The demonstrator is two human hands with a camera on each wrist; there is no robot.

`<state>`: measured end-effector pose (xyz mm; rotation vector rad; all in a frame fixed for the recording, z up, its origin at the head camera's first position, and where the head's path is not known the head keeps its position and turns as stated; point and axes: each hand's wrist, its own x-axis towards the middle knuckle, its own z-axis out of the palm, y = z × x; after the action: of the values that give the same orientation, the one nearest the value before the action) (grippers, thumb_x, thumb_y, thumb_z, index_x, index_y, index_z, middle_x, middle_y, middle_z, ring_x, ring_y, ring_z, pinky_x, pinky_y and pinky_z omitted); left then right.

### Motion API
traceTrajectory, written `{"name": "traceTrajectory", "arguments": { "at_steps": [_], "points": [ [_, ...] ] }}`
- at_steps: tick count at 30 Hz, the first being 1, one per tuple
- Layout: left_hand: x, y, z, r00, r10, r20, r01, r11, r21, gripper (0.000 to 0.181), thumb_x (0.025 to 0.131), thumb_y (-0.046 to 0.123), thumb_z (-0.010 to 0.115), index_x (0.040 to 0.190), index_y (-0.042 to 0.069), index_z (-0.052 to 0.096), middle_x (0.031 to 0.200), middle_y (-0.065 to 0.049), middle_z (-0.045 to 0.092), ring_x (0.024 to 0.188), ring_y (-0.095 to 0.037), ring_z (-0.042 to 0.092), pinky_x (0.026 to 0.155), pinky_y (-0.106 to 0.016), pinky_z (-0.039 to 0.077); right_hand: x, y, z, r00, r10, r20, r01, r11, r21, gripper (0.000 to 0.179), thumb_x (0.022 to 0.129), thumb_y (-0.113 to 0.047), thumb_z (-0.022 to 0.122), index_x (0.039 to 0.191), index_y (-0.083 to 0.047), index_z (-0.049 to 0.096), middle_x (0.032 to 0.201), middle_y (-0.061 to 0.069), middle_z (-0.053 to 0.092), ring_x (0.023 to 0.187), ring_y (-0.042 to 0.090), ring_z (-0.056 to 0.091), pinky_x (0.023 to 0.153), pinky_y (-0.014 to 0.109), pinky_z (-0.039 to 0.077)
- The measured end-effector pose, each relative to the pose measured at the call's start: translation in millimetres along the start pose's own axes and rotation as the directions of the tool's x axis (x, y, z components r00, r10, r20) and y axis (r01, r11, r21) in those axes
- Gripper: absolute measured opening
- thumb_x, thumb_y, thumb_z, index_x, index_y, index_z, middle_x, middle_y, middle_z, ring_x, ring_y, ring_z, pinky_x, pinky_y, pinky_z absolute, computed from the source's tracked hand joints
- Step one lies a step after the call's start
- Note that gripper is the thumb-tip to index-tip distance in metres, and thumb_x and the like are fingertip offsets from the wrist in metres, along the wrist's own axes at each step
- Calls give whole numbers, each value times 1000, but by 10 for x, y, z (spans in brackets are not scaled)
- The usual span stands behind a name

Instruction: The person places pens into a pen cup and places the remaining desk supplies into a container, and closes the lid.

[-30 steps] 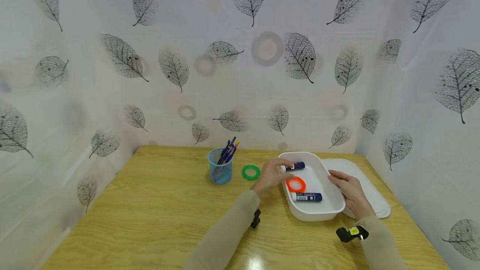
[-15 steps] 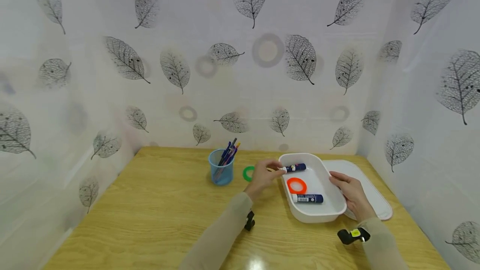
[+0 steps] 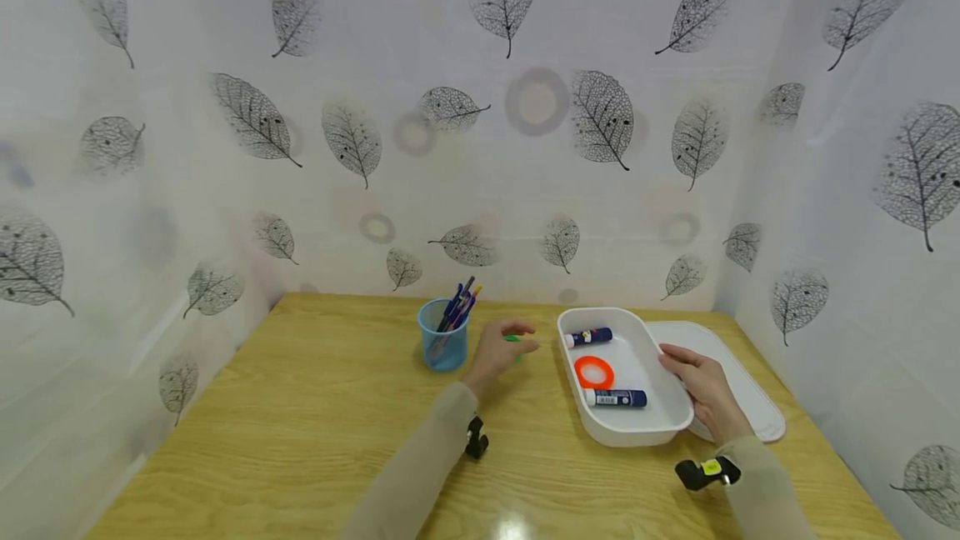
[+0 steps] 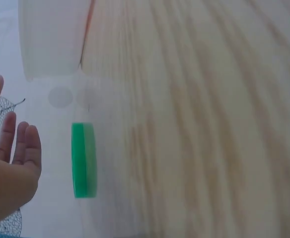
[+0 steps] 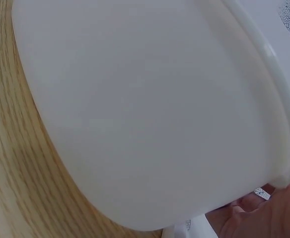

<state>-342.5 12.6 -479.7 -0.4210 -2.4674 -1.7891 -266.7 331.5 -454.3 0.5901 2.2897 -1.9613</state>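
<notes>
My left hand hovers over a green tape roll, its fingers spread and holding nothing. From the head view that hand covers most of the roll, while the left wrist view shows it whole, apart from the fingers. My right hand grips the right rim of a white plastic box, thumb side on the rim. Inside the box lie two dark blue glue sticks with white caps, a far glue stick and a near glue stick, with an orange tape roll between them.
A blue pen cup holding several pens stands just left of my left hand. Partly under the box and my right hand lies a white lid. A leaf-patterned curtain surrounds the wooden table.
My left hand has withdrawn from the far glue stick in the box and moved left to the green tape roll. The right hand keeps its grip on the box.
</notes>
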Motion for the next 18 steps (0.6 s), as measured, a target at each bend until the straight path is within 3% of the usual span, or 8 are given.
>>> {"name": "traceTrajectory", "arguments": {
  "at_steps": [4, 10, 15, 18],
  "points": [
    [4, -19, -73, 999, -38, 9, 38, 999, 3, 27, 82, 13, 80, 107, 6, 74, 112, -6, 71, 109, -25, 62, 95, -40, 52, -1, 6, -4, 1000, -6, 0, 6, 1000, 5, 60, 99, -25, 59, 150, -4, 36, 156, 21, 31, 134, 31, 42, 71, 14, 54],
    [-12, -18, -177, 992, -119, 44, 119, 993, -17, 33, 81, 9, 79, 112, 4, 71, 126, -13, 65, 99, -29, 67, 85, -38, 56, -4, 0, -8, 1000, -5, -3, 5, 1000, -1, 60, 99, -25, 60, 150, -4, 37, 156, 22, 32, 134, 31, 43, 72, 15, 54],
    [-25, -52, -267, 980, -173, 98, 171, 985, 28, 41, 82, 7, 76, 122, 5, 66, 137, -13, 57, 117, -32, 57, 97, -47, 50, 2, -1, -4, 1000, -10, -1, 10, 1000, -3, 59, 99, -25, 59, 150, -4, 37, 156, 22, 32, 133, 30, 43, 72, 14, 54],
    [-32, -82, -318, 972, -190, 136, 187, 982, 33, 43, 82, 8, 73, 124, 5, 64, 136, -13, 57, 113, -28, 56, 94, -45, 50, 4, 2, 0, 1000, -7, -3, 7, 1000, 0, 59, 99, -25, 59, 150, -4, 37, 156, 22, 32, 132, 30, 44, 73, 15, 55]
  ]
}}
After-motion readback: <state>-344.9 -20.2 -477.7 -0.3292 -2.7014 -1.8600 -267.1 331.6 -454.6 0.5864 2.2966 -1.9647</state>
